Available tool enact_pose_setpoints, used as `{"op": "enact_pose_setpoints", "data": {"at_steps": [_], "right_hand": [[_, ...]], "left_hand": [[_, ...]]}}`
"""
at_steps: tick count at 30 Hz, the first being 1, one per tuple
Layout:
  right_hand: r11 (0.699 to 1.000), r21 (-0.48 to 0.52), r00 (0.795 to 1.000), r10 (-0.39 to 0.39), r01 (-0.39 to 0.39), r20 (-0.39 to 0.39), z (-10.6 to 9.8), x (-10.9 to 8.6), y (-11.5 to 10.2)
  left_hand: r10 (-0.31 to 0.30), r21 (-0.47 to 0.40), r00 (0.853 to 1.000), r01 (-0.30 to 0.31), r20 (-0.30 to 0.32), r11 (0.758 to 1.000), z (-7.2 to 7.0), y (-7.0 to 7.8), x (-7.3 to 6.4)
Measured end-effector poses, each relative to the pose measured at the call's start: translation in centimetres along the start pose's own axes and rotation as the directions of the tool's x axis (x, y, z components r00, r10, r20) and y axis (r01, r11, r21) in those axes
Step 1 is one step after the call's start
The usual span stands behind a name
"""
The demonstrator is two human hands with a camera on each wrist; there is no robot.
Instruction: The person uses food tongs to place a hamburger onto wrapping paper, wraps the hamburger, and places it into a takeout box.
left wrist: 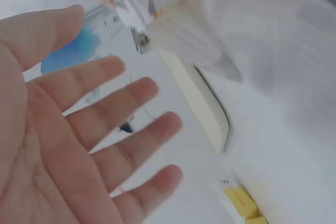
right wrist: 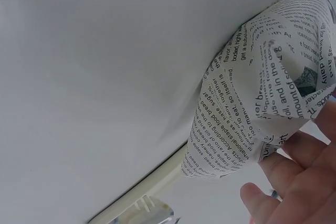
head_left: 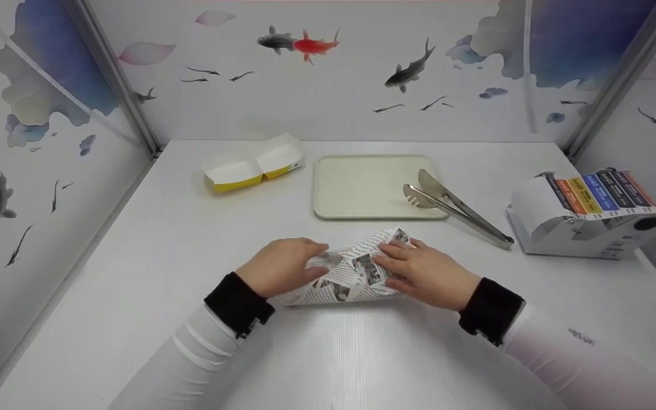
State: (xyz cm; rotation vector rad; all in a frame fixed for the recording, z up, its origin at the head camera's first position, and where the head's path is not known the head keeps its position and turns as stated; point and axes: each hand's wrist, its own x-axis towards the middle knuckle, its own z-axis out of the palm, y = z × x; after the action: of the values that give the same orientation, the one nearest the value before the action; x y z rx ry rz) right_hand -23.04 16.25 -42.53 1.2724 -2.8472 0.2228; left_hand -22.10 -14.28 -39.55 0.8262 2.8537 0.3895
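A food-wrapping paper printed like newspaper (head_left: 356, 282) lies folded into a bundle at the front middle of the table; its contents are hidden. My left hand (head_left: 282, 266) is at the bundle's left end. The left wrist view shows that palm (left wrist: 52, 145) with fingers extended and spread, gripping nothing. On the bundle's right part rests my right hand (head_left: 433, 276), its fingers laid over the paper. In the right wrist view those fingers (right wrist: 299, 182) touch the paper's pointed, folded end (right wrist: 236, 103).
Behind the bundle is a cream tray (head_left: 362, 188), with metal tongs (head_left: 464, 216) lying partly across its right side. An unfolded yellow and white carton (head_left: 254, 165) stands back left. A label dispenser (head_left: 584, 219) with coloured rolls stands at the right. Printed panels enclose the table.
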Motion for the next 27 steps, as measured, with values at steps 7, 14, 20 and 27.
{"op": "enact_pose_setpoints", "data": {"at_steps": [7, 14, 20, 27], "right_hand": [[0.999, -0.022, 0.999, -0.026, 0.026, -0.023, -0.1, -0.3, -0.2], [0.998, -0.062, 0.999, -0.026, 0.023, -0.046, 0.0, -0.4, -0.5], [0.997, -0.080, 0.999, -0.003, 0.000, -0.039, 0.1, -0.3, -0.8], [0.997, -0.078, 0.999, 0.017, -0.021, -0.050, 0.5, -0.4, -1.0]], "left_hand": [[-0.303, 0.040, 0.946, 0.300, 0.113, 0.953, 0.6, -3.2, -2.5], [-0.398, 0.015, 0.915, 0.398, 0.061, 0.917, 2.4, -2.8, -2.6], [-0.420, -0.019, 0.907, 0.421, 0.018, 0.907, 3.2, -2.4, -1.7], [-0.428, -0.007, 0.904, 0.428, 0.020, 0.904, 3.0, -2.3, -1.1]]}}
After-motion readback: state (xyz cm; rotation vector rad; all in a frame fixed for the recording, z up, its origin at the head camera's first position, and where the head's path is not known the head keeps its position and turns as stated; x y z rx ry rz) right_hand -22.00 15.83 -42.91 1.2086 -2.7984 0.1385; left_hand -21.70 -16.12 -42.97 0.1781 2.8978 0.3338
